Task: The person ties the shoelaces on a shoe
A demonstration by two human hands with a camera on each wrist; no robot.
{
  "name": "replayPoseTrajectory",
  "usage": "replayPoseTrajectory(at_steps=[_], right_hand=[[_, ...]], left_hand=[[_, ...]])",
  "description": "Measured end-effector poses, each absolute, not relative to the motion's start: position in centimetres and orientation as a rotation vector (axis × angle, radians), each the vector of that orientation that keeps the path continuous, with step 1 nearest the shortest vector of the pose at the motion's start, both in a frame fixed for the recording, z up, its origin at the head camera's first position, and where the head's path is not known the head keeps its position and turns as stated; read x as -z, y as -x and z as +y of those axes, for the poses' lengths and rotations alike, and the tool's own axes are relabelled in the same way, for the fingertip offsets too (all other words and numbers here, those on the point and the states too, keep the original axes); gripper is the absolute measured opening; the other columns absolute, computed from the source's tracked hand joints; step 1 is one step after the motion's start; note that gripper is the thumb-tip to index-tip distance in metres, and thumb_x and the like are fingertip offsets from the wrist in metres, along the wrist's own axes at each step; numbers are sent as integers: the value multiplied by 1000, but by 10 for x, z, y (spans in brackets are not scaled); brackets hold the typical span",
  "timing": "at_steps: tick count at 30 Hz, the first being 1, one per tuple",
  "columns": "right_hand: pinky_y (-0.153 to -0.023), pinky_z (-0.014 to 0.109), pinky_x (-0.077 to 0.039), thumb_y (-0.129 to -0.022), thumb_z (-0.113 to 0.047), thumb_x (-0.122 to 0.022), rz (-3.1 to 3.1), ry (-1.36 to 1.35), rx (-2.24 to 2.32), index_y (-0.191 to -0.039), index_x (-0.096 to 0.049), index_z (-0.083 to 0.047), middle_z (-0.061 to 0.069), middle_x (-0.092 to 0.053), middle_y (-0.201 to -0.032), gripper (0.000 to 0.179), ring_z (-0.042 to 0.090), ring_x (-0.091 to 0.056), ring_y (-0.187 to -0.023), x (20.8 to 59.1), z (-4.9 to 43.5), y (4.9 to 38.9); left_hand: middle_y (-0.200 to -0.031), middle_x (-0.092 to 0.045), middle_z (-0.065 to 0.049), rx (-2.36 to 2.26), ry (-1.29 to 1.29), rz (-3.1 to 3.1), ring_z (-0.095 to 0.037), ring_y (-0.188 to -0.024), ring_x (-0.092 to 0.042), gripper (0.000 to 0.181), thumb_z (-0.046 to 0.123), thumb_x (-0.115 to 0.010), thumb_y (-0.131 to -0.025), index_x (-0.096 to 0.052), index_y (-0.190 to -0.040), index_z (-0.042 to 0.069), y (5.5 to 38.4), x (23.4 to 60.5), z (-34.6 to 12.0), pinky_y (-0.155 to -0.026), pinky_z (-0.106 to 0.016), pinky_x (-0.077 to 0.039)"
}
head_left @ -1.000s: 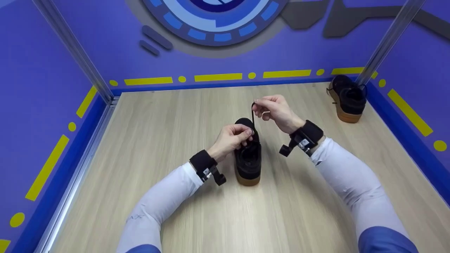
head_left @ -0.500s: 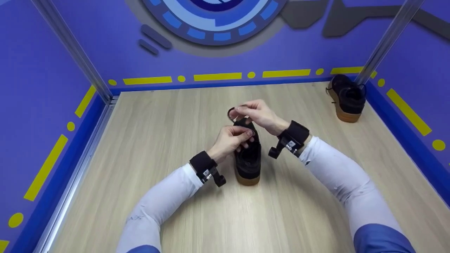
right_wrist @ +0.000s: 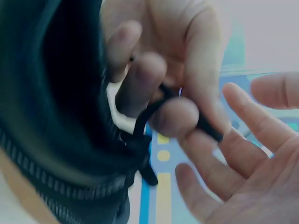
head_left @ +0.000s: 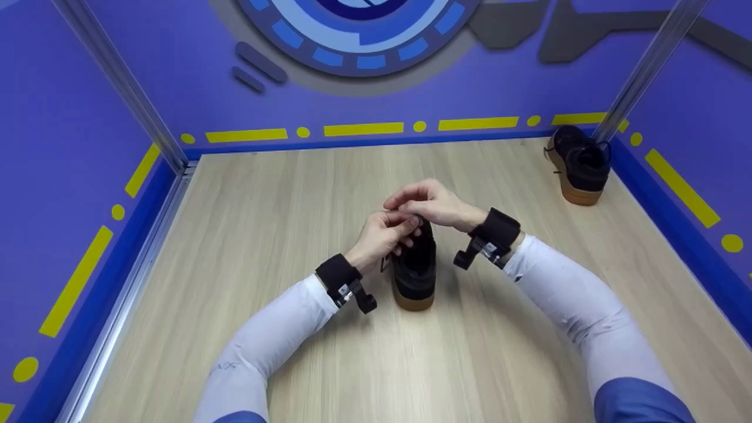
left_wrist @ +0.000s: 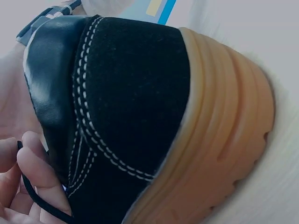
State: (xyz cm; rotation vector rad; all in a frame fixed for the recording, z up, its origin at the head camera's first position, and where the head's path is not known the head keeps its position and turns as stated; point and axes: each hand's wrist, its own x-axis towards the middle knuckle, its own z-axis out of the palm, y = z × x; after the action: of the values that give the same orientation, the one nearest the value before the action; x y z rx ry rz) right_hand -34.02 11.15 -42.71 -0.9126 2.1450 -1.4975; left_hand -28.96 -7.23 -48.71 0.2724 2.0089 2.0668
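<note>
1 black gum-soled sneaker [head_left: 414,288], well inside tabletop [head_left: 282,194] edges; our left hand [head_left: 379,236] pinching shoelace [right_wrist: 142,119], right hand [head_left: 437,205] fingers spread. we judge: lace-tying; next calls for right-hand pinch.

Left hand [head_left: 379,238] pinching; right hand [head_left: 436,205] beside it, loosely spread.

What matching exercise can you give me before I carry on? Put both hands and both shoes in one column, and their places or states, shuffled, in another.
Column 1
1. Left hand
2. Right hand
3. Near shoe
4. Far shoe

Column 2
A. At the back right corner of the table
B. Pinching a black lace
C. Sole down mid-table, its front partly hidden by the hands
D. Fingers loosely spread, as the right wrist view shows

Right pairs: 1-B, 2-D, 3-C, 4-A
</note>
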Motion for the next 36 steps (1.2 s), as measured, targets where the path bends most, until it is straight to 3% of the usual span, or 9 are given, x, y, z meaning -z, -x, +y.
replayPoseTrajectory(at_steps=[7,16,24,30,34,36], right_hand=[[-80,18,-61,-94,5,-71,2208,1084,1520,-116,-82,9,35,-78,-113,25,4,-73,-96,439,131,345],[-78,18,-60,-91,2,-88,2277,1225,1437,-113,-87,1,25,-76,-102,22,4,-68,-92,448,148,348],[-74,14,-54,-84,2,-95,2393,1393,1511,-102,-90,-3,17,-80,-86,20,0,-68,-83,455,150,350],[-76,13,-57,-82,2,-96,2455,1552,1474,-94,-90,-4,13,-83,-85,15,3,-74,-81,452,148,349],[-79,12,-57,-86,0,-94,2491,1499,1446,-96,-90,-4,13,-84,-88,11,2,-74,-84,451,149,349],[-79,11,-55,-88,-1,-93,2500,1456,1442,-97,-90,-4,14,-85,-90,10,1,-73,-86,451,151,350]], left_hand=[[-83,-75,11,-2072,-238,1961,-3,-67,-67,15,22,-75,-109,-81,-110,8,290,486,-71,-55,-19,-49],[-79,-76,12,-2093,-247,1901,-3,-67,-66,10,16,-73,-110,-81,-107,11,291,485,-73,-55,-17,-48],[-79,-78,11,-2129,-261,1836,-1,-66,-66,18,15,-70,-111,-84,-99,17,294,486,-75,-55,-16,-48],[-83,-79,10,-2055,-301,1856,-1,-69,-69,20,17,-67,-114,-83,-111,5,296,482,-77,-57,-15,-51],[-86,-81,9,-1972,-371,2014,-3,-72,-72,26,23,-68,-113,-84,-115,3,298,476,-80,-60,-19,-53],[-91,-84,3,-1923,-437,2177,-4,-76,-73,27,22,-68,-112,-85,-117,2,301,472,-81,-65,-19,-55]])
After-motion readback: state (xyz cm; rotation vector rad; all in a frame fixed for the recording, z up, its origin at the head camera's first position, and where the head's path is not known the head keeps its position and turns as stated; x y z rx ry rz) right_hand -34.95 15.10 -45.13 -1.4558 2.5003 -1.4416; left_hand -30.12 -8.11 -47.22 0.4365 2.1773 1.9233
